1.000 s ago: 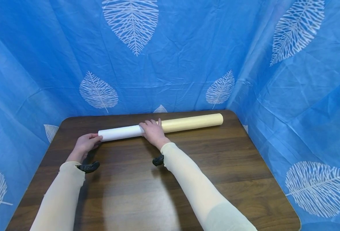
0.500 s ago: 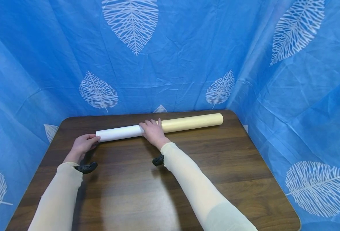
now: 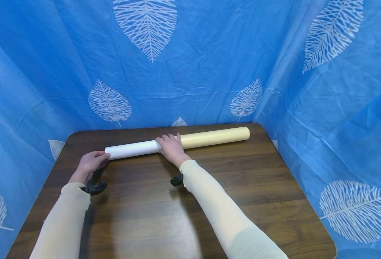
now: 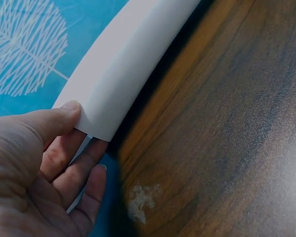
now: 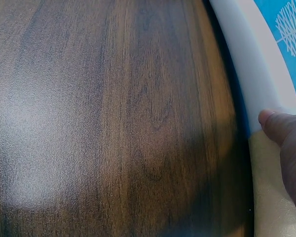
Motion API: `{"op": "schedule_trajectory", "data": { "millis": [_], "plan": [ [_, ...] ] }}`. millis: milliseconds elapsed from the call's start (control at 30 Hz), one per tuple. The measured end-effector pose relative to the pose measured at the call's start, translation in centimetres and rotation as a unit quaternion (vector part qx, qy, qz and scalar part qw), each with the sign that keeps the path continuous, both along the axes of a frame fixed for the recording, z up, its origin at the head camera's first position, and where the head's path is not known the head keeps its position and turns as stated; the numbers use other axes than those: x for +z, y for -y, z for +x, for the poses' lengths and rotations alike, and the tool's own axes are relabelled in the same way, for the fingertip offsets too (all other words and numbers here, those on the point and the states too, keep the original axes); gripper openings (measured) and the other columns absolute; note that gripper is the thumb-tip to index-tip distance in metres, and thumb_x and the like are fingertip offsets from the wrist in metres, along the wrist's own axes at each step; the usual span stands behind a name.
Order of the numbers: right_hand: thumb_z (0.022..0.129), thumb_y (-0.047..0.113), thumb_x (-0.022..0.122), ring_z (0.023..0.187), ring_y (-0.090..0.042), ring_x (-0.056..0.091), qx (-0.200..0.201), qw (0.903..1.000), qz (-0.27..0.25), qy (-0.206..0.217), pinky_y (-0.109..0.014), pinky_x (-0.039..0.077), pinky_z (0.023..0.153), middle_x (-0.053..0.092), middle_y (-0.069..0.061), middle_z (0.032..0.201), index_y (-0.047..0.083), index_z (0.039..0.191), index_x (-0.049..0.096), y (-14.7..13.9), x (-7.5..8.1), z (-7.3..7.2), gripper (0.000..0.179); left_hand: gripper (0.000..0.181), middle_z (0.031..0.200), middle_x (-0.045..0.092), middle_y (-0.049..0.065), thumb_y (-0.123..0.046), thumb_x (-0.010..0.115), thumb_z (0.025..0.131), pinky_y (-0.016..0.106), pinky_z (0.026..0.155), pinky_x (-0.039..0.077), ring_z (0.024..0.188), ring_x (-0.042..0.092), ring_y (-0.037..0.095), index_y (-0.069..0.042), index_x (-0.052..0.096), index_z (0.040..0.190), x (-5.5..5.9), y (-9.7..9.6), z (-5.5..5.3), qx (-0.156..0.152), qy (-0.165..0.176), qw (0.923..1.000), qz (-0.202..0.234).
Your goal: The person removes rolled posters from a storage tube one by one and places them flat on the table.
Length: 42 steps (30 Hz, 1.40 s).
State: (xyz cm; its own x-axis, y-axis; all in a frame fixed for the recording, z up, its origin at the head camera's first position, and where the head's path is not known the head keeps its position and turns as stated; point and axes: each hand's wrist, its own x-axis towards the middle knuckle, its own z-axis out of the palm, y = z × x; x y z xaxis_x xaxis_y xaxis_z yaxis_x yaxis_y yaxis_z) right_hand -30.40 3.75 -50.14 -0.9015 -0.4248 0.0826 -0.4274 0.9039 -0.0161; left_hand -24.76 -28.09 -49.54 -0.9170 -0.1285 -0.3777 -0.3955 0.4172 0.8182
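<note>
A long white paper tube (image 3: 133, 149) lies slantwise across the back of the table, in line with a pale yellow tube (image 3: 219, 137) on its right. My left hand (image 3: 91, 164) pinches the white tube's left end, thumb (image 4: 70, 111) outside and fingers reaching into the open mouth. Over the meeting point of white and yellow, my right hand (image 3: 172, 148) grips the tubes from above. The right wrist view has the thumb (image 5: 271, 121) lying by that seam. Whether the white tube runs inside the yellow one is hidden.
The brown wooden table (image 3: 242, 190) has rounded corners. Blue curtains (image 3: 190, 72) with white leaf prints hang behind it and along both sides. A pale scuff mark (image 4: 140, 201) shows on the wood near my left hand.
My left hand has shifted slightly left, and the white tube's left end with it, so more white shows. The right hand and yellow tube have stayed in place.
</note>
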Motion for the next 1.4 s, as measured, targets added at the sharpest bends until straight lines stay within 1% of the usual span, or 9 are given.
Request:
{"op": "schedule_trajectory", "data": {
  "millis": [233,467,733,900,1167,1400],
  "plan": [
    [0.099,0.042,0.067,0.139,-0.029,0.046,-0.004,1.0,0.003,0.007,-0.065,0.024,0.117,0.055,0.001,0.148,0.031,0.145,0.054,0.0,0.2,0.0,0.049,0.068,0.154,0.037,0.033,-0.041,0.057,0.105,0.056,0.112,0.039,0.136,0.044,0.047,0.007,0.042,0.15,-0.2,0.1,-0.1,0.003,0.0,1.0,0.004],
    [0.099,0.041,0.068,0.138,-0.029,0.047,-0.003,1.0,0.002,0.005,-0.066,0.025,0.116,0.055,0.001,0.147,0.031,0.144,0.054,0.0,0.3,0.1,0.048,0.067,0.154,0.036,0.032,-0.04,0.057,0.105,0.053,0.112,0.04,0.136,0.044,0.046,0.008,0.042,0.149,-0.2,0.4,-0.2,0.009,-0.005,0.9999,0.007],
    [0.099,0.04,0.068,0.138,-0.03,0.047,0.001,1.0,-0.001,0.006,-0.066,0.025,0.116,0.056,0.0,0.147,0.03,0.144,0.055,0.0,0.4,0.3,0.048,0.073,0.155,0.036,0.033,-0.045,0.057,0.104,0.058,0.112,0.038,0.137,0.044,0.047,0.006,0.04,0.151,-0.3,0.5,0.0,0.011,0.004,0.9999,-0.003],
    [0.099,0.041,0.068,0.138,-0.03,0.047,0.0,1.0,-0.001,0.003,-0.066,0.026,0.116,0.056,0.0,0.147,0.03,0.144,0.055,0.0,0.4,0.4,0.048,0.07,0.154,0.037,0.033,-0.043,0.056,0.105,0.057,0.111,0.039,0.136,0.045,0.047,0.007,0.04,0.151,-0.4,0.6,0.0,0.013,0.001,0.9999,-0.003],
    [0.099,0.041,0.068,0.138,-0.03,0.047,0.002,1.0,-0.002,0.007,-0.066,0.025,0.116,0.055,0.0,0.148,0.029,0.145,0.054,0.0,0.4,0.5,0.049,0.068,0.155,0.035,0.033,-0.04,0.057,0.105,0.056,0.111,0.039,0.137,0.043,0.047,0.007,0.039,0.152,-0.3,1.2,0.1,0.025,0.01,0.9996,-0.001],
    [0.099,0.041,0.068,0.139,-0.031,0.046,-0.002,0.9999,-0.002,0.011,-0.065,0.023,0.117,0.054,0.0,0.149,0.03,0.146,0.053,0.0,0.3,0.4,0.05,0.072,0.154,0.035,0.033,-0.043,0.059,0.104,0.056,0.111,0.04,0.136,0.044,0.047,0.007,0.039,0.151,-0.3,1.7,0.3,0.019,0.007,0.9998,0.002]
  ]
}}
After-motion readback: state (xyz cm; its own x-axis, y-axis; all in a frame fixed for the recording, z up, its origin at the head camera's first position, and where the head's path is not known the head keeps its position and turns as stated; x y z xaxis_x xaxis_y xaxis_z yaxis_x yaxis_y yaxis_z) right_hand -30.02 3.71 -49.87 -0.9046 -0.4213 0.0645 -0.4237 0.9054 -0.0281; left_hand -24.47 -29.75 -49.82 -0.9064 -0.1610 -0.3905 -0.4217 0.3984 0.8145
